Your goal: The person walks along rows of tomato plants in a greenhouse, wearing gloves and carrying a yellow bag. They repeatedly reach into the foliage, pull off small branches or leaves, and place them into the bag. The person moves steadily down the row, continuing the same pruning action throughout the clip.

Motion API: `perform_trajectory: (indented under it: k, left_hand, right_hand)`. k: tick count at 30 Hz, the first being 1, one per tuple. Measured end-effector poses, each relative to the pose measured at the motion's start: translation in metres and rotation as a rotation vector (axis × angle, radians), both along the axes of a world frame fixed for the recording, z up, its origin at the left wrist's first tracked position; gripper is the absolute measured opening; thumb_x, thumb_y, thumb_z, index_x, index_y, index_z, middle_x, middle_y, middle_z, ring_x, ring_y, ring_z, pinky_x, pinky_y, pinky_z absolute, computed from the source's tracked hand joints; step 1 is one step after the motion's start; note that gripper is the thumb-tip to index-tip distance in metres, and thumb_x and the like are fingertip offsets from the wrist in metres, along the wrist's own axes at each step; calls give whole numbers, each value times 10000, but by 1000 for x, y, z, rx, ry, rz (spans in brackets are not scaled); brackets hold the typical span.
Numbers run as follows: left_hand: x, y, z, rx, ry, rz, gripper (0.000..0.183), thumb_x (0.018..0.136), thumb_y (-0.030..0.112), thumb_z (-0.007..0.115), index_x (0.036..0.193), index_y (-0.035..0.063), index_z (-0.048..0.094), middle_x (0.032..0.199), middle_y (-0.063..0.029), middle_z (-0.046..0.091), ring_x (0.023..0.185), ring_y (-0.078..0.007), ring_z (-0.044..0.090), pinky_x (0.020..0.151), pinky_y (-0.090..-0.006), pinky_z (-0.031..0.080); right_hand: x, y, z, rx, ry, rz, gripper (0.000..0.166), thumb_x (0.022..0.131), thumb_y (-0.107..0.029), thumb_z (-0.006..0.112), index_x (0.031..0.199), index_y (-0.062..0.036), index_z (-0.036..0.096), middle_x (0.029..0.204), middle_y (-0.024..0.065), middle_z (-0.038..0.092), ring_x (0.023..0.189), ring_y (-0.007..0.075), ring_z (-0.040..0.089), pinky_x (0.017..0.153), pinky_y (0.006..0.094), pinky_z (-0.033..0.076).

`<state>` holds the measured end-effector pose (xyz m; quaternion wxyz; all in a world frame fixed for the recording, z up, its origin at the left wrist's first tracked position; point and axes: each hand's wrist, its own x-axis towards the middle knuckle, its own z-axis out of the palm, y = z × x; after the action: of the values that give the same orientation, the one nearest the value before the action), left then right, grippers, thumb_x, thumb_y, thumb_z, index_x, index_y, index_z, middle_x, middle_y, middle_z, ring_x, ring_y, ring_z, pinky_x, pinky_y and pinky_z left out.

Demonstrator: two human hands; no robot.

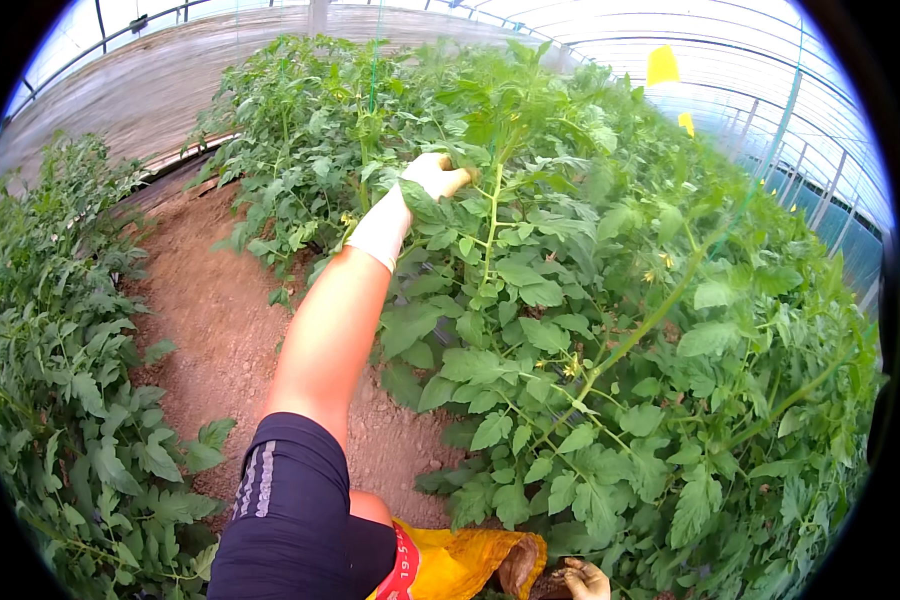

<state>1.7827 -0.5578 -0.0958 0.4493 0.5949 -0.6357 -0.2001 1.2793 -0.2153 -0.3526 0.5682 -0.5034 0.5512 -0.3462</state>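
Note:
My left hand (439, 177), in a white glove with the fingertips bare, reaches forward among the tomato plants. Its fingers are curled and blurred beside a light green tomato stem (494, 217); whether they pinch anything cannot be told. A leaf overlaps the glove's wrist. At the bottom edge, my right hand (586, 581) is partly cut off, its fingers bent and soiled. It lies close to the open mouth of a yellow woven bag (450, 555) with a red band bearing writing. What that hand holds, if anything, is hidden.
Dense tomato plants (645, 420) with small yellow flowers fill the right side, and another row (60, 390) lines the left. A bare soil path (210, 300) runs between them. Green strings (375, 67) hang from above. Yellow cards (661, 66) hang under the greenhouse roof.

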Motion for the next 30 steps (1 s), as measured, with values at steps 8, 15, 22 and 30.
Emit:
perform_trajectory:
  k: [8,15,22,30]
  left_hand:
    - [37,-60,-9,3,332,97,366,831,273,558,1068,19,677,997,-202,687,887,-302,675,818,-376,515]
    - [-1,-81,-33,135,-231,42,396,671,272,696,972,14,710,898,-193,697,816,-308,677,766,-355,516]
    - [7,-81,-35,188,-103,41,335,682,250,682,870,-27,693,750,-182,667,674,-278,623,686,-359,490]
    - [9,-86,-49,13,-46,241,313,694,266,677,836,-12,694,897,-216,675,877,-346,654,795,-399,503]
  right_hand:
    - [-3,8,-5,6,37,-74,308,926,-74,569,1210,45,560,1026,69,674,918,123,602,842,245,459]
    - [-2,2,-12,19,15,-81,303,922,-73,576,1202,42,567,1010,66,677,911,114,601,833,242,460]
    - [-2,7,-17,19,32,-83,318,922,-82,581,1214,43,559,1015,74,677,919,123,606,837,245,462]
    - [-2,-1,-16,20,30,-51,322,919,-76,585,1219,40,557,1016,79,678,918,130,610,837,251,467]
